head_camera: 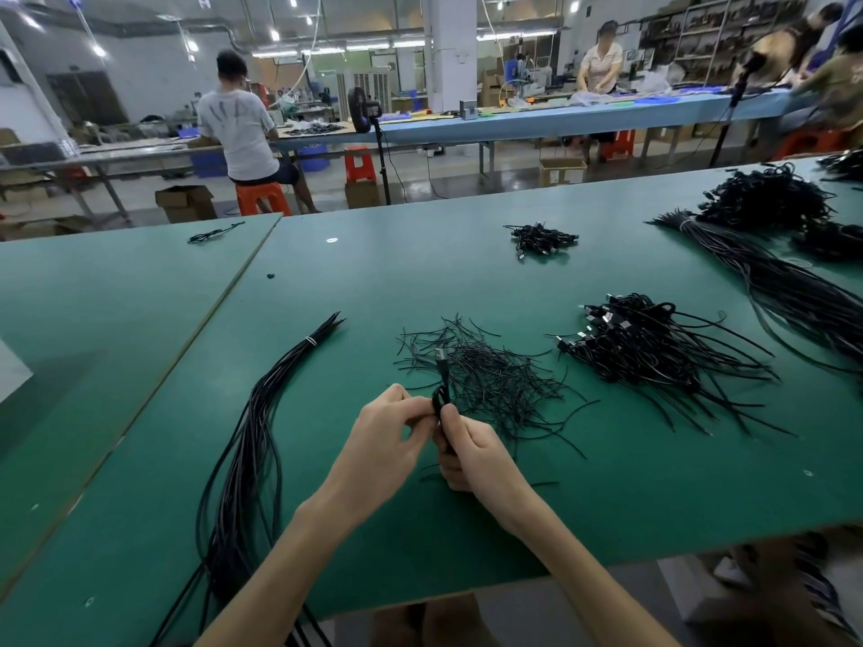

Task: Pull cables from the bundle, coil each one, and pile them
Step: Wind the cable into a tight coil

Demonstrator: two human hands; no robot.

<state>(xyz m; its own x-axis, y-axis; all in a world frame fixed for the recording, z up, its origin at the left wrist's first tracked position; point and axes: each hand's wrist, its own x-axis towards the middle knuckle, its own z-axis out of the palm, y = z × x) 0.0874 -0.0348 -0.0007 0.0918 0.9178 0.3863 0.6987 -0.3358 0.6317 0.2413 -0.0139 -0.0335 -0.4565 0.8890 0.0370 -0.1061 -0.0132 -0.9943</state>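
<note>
Head: both hands (390, 429) (471, 452) in grip round cable (442, 380)

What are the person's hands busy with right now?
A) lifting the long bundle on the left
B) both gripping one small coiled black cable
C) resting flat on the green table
B: the left hand and the right hand both grip one coiled cable, while the bundle lies untouched at the left.

Factory hall, white pillar (450, 49), long blue bench (560, 121), orange stools (357, 163) (plastic), bright ceiling lights (99, 51), glossy grey floor (467, 177)
</note>
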